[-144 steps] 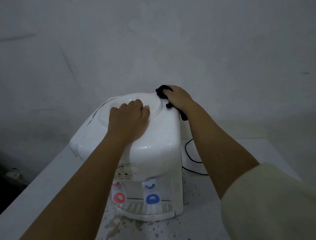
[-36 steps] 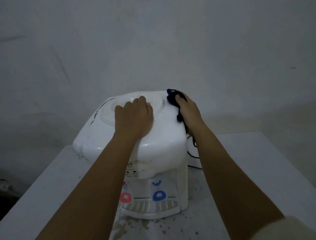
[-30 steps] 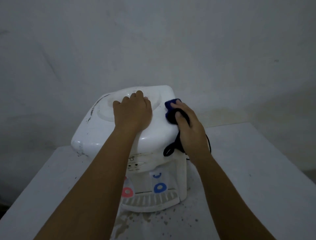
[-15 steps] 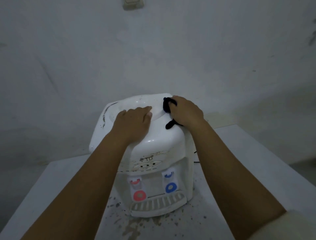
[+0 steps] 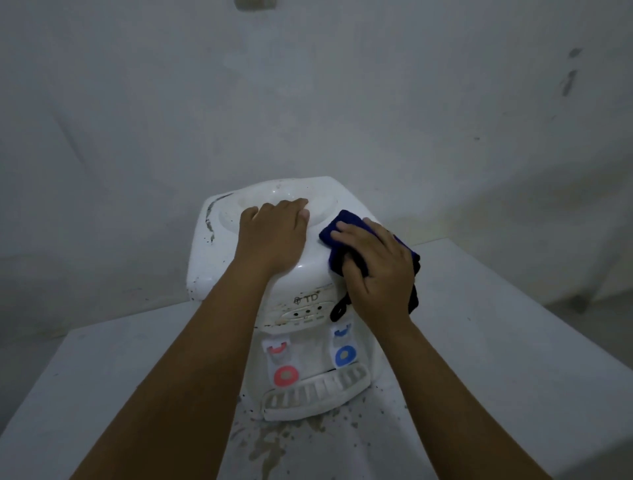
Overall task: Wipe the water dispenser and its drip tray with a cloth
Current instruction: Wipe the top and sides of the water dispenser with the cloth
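A white tabletop water dispenser (image 5: 212, 267) stands on a white table (image 5: 496, 359), with a red tap and a blue tap on its front. Its slotted drip tray (image 5: 315, 394) juts out at the bottom. My left hand (image 5: 274, 236) rests flat on the dispenser's top, fingers reaching into the round recess. My right hand (image 5: 380, 270) presses a dark blue cloth (image 5: 337, 228) against the top right front corner, thumb and fingers curled round it. Part of the cloth hangs down past my palm on the right side.
Dark specks and brown stains mark the table (image 5: 270, 442) in front of the drip tray. A plain grey wall (image 5: 308, 102) rises right behind the dispenser, with a switch plate (image 5: 255, 4) at the top edge. The table's right edge drops away at the far right.
My right hand has slid the cloth from the top rear of the dispenser forward and down to its right front corner. My left hand stays on top.
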